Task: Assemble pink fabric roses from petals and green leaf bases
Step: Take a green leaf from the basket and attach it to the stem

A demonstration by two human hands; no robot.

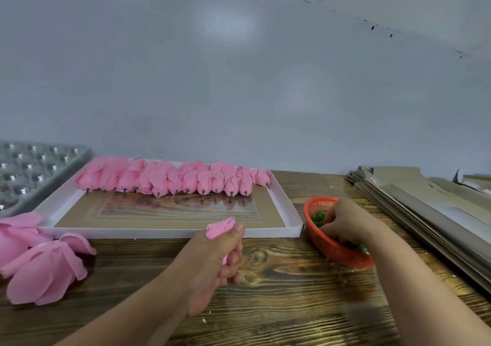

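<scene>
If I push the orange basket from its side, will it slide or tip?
The orange basket probably slides or tips easily: it looks like thin plastic mesh, so light. It already sits tilted, with the right hand reaching into it among the green pieces. The wooden table looks glossy, so grip is likely weak.

L hand point(212, 255) fisted, R hand point(345, 223) curled

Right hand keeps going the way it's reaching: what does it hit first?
The right hand is already inside the red basket, so probably the green leaf bases there, then the basket's mesh. Fingertips are hidden, so contact is unclear.
</scene>
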